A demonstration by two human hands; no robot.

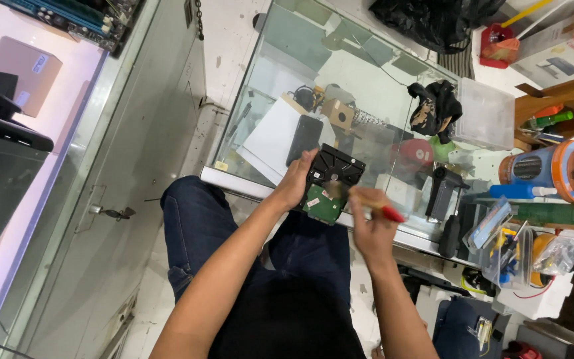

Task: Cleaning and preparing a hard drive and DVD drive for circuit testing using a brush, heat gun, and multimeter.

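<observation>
A black hard drive [337, 169] with a green circuit board [325, 203] rests on the front edge of a glass counter [287, 60]. My left hand [295, 181] grips the drive's left side and steadies it. My right hand [370, 226] is shut on a small brush [367, 201] with a wooden shaft and red handle end. The bristles touch the green board near its upper right corner.
A black phone [304, 138] on white paper [270, 136] lies left of the drive. To the right stand a clear plastic box [485, 114], black cloth [435, 106], tape rolls [569, 169], bottles and bagged tools. A grey cabinet door [127, 173] is on the left.
</observation>
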